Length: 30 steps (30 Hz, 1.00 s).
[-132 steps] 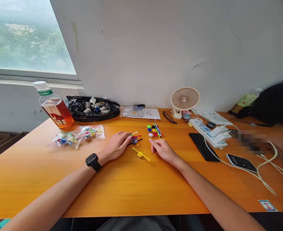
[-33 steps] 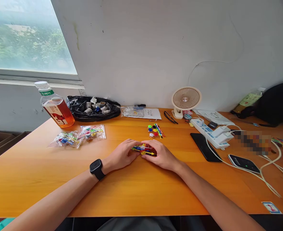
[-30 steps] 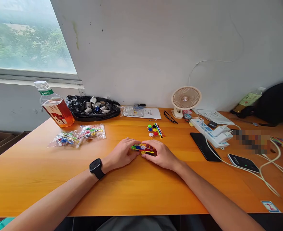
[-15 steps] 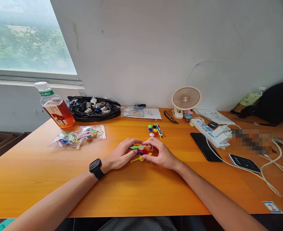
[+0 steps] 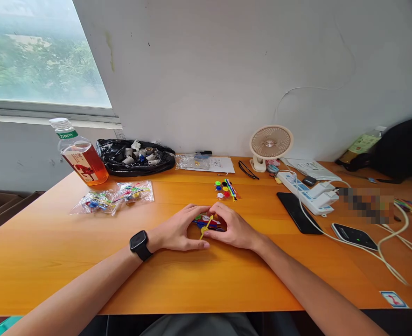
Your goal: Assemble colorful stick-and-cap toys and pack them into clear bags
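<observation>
Several small plastic pieces lie on the wooden table between my two cupped hands: a yellow arrow-tipped stick with a disc (image 5: 205,229), with red, blue, green and white pieces (image 5: 206,219) behind it. My left hand (image 5: 179,228), a black watch (image 5: 140,244) on its wrist, curves around their left side, thumb stretched out near the stick's lower end. From the right, my right hand (image 5: 234,226) curls around them, its fingertips touching or nearly touching the left ones. Its thumb is close to the yellow disc; whether it touches is unclear. Both hands have thumb and fingers apart.
Beyond the hands lie colored discs and sticks (image 5: 226,189). Left are clear bags of similar pieces (image 5: 134,192), a drink bottle (image 5: 83,158) and a black plastic bag (image 5: 111,161). Right are a fan (image 5: 271,143), a power strip (image 5: 300,191), a black tablet-like slab (image 5: 296,213) and loose cables.
The yellow stick has turned from lying nearly sideways to a steep slant. My left thumb has moved down and right, away from the blue and green pieces.
</observation>
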Each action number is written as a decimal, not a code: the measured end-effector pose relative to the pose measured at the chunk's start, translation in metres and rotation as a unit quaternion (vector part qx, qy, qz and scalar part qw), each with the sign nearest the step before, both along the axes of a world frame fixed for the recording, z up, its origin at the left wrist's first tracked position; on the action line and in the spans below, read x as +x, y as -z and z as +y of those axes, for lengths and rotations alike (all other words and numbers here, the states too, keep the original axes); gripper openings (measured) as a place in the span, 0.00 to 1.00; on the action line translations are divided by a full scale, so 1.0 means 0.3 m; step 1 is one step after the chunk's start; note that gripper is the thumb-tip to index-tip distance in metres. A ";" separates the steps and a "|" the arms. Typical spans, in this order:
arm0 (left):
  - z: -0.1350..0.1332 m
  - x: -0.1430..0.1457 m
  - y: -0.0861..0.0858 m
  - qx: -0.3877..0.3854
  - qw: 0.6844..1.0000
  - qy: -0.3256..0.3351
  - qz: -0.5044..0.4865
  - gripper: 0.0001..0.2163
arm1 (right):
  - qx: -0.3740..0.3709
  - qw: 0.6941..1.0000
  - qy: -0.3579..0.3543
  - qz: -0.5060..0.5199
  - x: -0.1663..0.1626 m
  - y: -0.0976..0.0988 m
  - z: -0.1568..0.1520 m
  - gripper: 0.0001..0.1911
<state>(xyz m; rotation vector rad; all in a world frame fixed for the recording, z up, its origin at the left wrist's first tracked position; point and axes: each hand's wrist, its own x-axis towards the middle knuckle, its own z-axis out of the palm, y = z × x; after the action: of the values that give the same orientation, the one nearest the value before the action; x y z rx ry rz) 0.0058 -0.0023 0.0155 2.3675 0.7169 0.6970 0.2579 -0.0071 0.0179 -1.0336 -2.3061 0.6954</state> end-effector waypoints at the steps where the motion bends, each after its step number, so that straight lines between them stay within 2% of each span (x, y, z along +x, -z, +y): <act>1: 0.000 0.001 0.001 0.000 1.000 0.004 -0.002 0.41 | 0.007 1.000 0.003 0.008 -0.002 -0.004 -0.002 0.21; 6: -0.003 0.008 0.013 -0.021 0.999 0.002 -0.042 0.31 | 0.028 0.999 -0.004 0.035 -0.005 -0.017 -0.005 0.21; 10: -0.007 0.006 0.006 -0.018 0.999 -0.021 -0.040 0.33 | 0.016 0.999 -0.012 0.026 -0.003 -0.020 -0.011 0.21; 13: 0.006 -0.001 -0.013 0.012 0.997 -0.072 -0.028 0.30 | 0.014 1.000 -0.011 0.022 -0.002 -0.021 -0.017 0.27; 15: 0.032 -0.011 -0.026 0.025 0.991 -0.125 -0.029 0.24 | 0.019 1.000 -0.013 0.019 -0.001 -0.026 -0.018 0.29; 17: 0.075 -0.029 -0.040 0.046 0.984 -0.170 -0.004 0.21 | 0.033 0.999 -0.016 0.020 0.003 -0.038 -0.015 0.28; 19: 0.133 -0.052 -0.057 0.085 0.977 -0.186 0.054 0.22 | 0.060 0.998 -0.009 0.022 0.007 -0.061 -0.010 0.24; 24: 0.323 -0.085 -0.113 0.205 0.944 -0.220 0.138 0.20 | 0.094 0.995 0.026 0.007 0.017 -0.173 0.029 0.18; 27: 0.442 -0.061 -0.118 0.213 0.930 -0.239 0.181 0.17 | 0.093 0.995 0.032 -0.006 0.027 -0.294 0.083 0.17; 30: 0.537 -0.024 -0.079 0.181 0.921 -0.278 0.203 0.18 | 0.124 0.991 0.045 -0.016 0.054 -0.444 0.149 0.16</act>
<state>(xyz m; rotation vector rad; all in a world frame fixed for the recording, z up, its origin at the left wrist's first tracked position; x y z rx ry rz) -0.0015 0.1588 0.0392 2.6965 1.6049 0.5975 0.2741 0.0376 0.1510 -1.0297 -2.2877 0.3475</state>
